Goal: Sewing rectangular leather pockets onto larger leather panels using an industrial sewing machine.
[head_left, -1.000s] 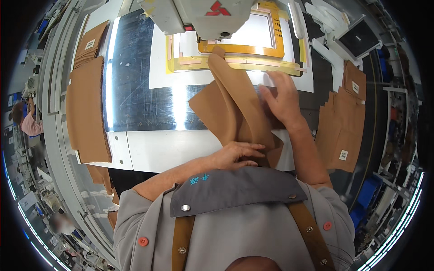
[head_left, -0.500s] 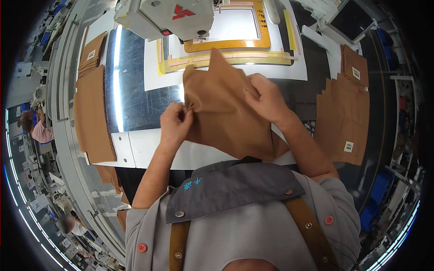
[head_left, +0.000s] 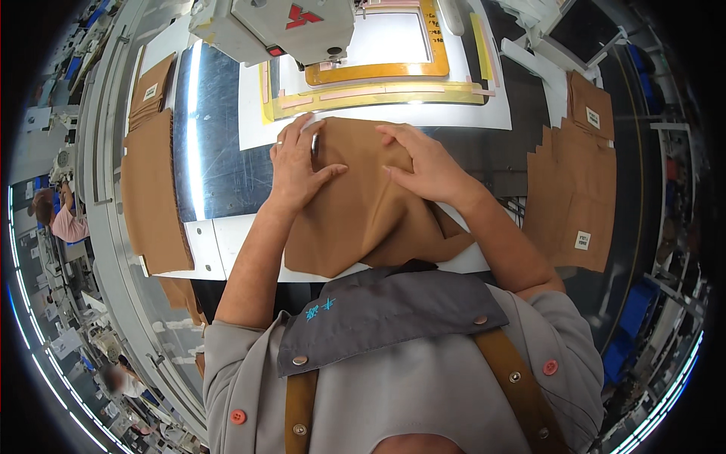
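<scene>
A brown fabric piece (head_left: 340,204) lies in front of me, flat along its far and left parts and rumpled in a fold toward the right. Spread over its far left corner, my left hand (head_left: 299,163) rests with the fingers apart and a ring showing. On the far right part of the cloth is my right hand (head_left: 423,163), thumb and fingers apart, pressing near the start of the fold. The near edge of the cloth reaches down to my apron.
A sewing machine head (head_left: 276,30) overhangs the far side, beside an orange frame (head_left: 378,74) on a white sheet. Stacks of brown fabric lie at left (head_left: 151,197) and right (head_left: 571,193), some with white labels. A dark monitor (head_left: 586,32) stands far right.
The cloth was lifted and crumpled between both hands; now it is lowered and partly flattened. My left hand has moved farther away and unclenched; my right hand has opened and shifted slightly left.
</scene>
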{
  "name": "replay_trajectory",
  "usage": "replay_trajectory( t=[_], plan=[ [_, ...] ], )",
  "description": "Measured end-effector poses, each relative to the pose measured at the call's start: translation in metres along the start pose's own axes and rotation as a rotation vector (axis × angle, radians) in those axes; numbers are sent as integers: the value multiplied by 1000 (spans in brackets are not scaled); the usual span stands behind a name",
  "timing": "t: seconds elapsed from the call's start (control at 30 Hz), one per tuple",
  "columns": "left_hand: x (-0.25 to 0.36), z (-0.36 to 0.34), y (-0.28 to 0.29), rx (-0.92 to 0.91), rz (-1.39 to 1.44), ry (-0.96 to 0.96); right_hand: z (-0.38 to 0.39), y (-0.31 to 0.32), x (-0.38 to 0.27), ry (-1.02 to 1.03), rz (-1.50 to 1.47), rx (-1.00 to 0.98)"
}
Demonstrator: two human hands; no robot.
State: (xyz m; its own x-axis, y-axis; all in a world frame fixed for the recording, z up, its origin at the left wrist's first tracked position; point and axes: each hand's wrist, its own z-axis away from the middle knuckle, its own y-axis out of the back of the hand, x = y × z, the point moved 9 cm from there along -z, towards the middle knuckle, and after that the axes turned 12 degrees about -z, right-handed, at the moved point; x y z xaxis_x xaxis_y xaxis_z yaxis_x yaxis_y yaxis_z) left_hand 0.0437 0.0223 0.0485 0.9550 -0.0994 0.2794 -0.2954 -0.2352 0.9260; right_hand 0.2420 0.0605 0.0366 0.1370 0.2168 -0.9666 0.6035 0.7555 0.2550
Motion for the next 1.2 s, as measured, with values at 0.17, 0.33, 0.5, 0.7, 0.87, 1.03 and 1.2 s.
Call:
replay_trajectory(
  t=[0.17,0.33,0.5,0.7,0.87,1.03,1.2],
  plan=[
    [7,-1,-26,-233,347,144,-5,17,10,-36,-152,301],
    [14,-4,-4,-271,803,232,4,-4,23,-299,-966,-24],
    [-10,-5,27,-201,1102,262,11,10,-27,7,-877,-192],
    [-30,-3,23,-260,1018,189,30,-6,-44,-81,-713,-446],
    [-54,-4,6,-325,920,382,34,18,4,-324,-135,-317],
    [-74,-10,-8,-304,811,496,56,44,25,-541,-137,-354],
    [-89,-17,-18,-319,771,515,46,87,21,-374,-39,219]
  ],
)
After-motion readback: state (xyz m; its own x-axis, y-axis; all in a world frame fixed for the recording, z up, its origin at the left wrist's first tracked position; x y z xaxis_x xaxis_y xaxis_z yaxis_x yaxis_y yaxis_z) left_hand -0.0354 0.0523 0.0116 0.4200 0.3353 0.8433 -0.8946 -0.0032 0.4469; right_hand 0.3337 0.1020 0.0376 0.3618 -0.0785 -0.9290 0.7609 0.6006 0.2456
